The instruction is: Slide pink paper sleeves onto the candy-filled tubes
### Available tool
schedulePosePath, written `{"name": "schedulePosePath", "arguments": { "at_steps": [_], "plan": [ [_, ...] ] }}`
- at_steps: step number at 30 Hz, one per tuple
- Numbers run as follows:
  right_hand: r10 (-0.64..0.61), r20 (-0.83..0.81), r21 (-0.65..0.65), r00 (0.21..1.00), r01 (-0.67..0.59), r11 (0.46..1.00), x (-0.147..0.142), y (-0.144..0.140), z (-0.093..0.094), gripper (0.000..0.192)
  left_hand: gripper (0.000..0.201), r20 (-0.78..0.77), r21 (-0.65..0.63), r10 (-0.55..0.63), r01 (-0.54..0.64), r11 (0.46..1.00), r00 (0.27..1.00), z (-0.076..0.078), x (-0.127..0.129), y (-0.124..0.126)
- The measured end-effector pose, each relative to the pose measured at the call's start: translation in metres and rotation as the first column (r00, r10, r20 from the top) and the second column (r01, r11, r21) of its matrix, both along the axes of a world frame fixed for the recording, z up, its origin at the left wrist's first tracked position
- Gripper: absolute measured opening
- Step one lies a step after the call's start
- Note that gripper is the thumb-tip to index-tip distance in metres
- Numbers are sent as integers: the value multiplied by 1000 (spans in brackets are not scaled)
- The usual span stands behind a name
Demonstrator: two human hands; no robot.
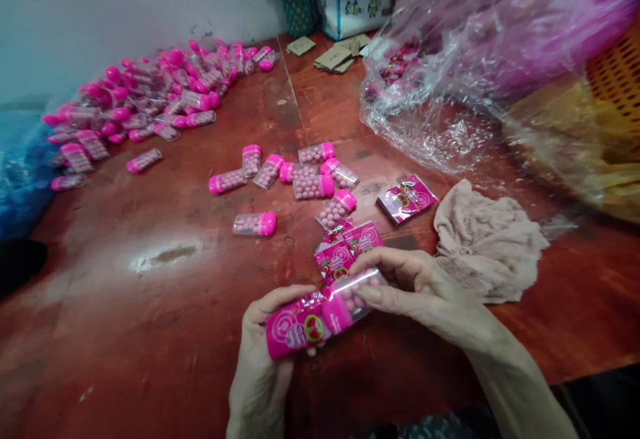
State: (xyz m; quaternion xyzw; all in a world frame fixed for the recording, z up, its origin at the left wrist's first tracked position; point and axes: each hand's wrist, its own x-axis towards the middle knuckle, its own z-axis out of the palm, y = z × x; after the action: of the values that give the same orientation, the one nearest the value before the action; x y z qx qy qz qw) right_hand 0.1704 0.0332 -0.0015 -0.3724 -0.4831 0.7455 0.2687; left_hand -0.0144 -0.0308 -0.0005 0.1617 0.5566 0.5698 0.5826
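In my left hand [265,332] is a pink printed sleeve label [293,327], gripped between thumb and fingers. My right hand [405,282] pinches a clear candy bottle [355,296] of pink balls by its transparent end. The bottle's pink cap meets the open end of the sleeve; how far it sits inside I cannot tell. Just beyond my hands lie several loose flat printed sleeves [333,262]. Further out, several filled candy bottles with pink caps [313,186] lie on their sides, and one bottle [255,224] rests apart to the left.
A large heap of pink-capped bottles [145,96] fills the back left of the red table [165,332]. To the right are a banded stack of labels [407,198], a crumpled cloth [487,242] and clear plastic wrapping [440,106]. Cardboard pieces [335,56] lie at the back.
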Motion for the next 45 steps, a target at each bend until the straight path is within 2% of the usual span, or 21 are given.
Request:
{"name": "schedulePosePath", "arguments": {
  "at_steps": [3,7,13,17,19,22,26,28,31,35,37,41,45],
  "plan": [
    [-87,-2,49,996,87,995,-4,-3,2,16,31,103,63,128,-135,989,986,0,-4,0],
    [-223,-27,23,974,224,974,-13,-7,1,18,49,184,78,128,-144,986,975,-2,-5,2],
    [-360,-83,1,929,362,932,-33,-23,-1,18,35,120,22,188,-192,981,975,1,16,14],
    [-511,-97,-71,854,506,860,-50,-39,-6,27,21,186,10,246,-252,968,951,5,34,22],
    [-527,-101,-118,844,516,849,-57,-46,-8,25,23,217,-1,208,-213,977,954,8,40,23],
    [-517,-114,-123,849,504,855,-64,-57,-7,23,24,207,-9,183,-186,983,961,13,49,22],
    [-629,-120,-73,768,625,777,-68,-67,-7,25,19,162,-32,242,-240,970,957,18,59,16],
    [-631,-123,-23,766,634,773,-68,-69,-8,26,19,123,-21,288,-288,957,950,19,62,13],
    [-554,-175,-45,814,555,830,-66,-67,-9,25,22,73,26,313,-316,948,947,22,63,9],
    [-512,-338,-236,790,456,858,-64,-62,-4,29,23,90,93,160,-168,981,983,26,59,4],
    [-508,-356,-273,784,432,859,-64,-62,-2,31,18,78,79,119,-125,989,990,28,57,2],
    [-529,-265,-181,806,497,849,-67,-68,-6,31,12,64,64,153,-157,986,986,27,57,0],
    [-639,-126,27,759,646,763,-69,-75,-13,24,11,84,47,192,-196,979,978,24,61,-1]
  ]
}}
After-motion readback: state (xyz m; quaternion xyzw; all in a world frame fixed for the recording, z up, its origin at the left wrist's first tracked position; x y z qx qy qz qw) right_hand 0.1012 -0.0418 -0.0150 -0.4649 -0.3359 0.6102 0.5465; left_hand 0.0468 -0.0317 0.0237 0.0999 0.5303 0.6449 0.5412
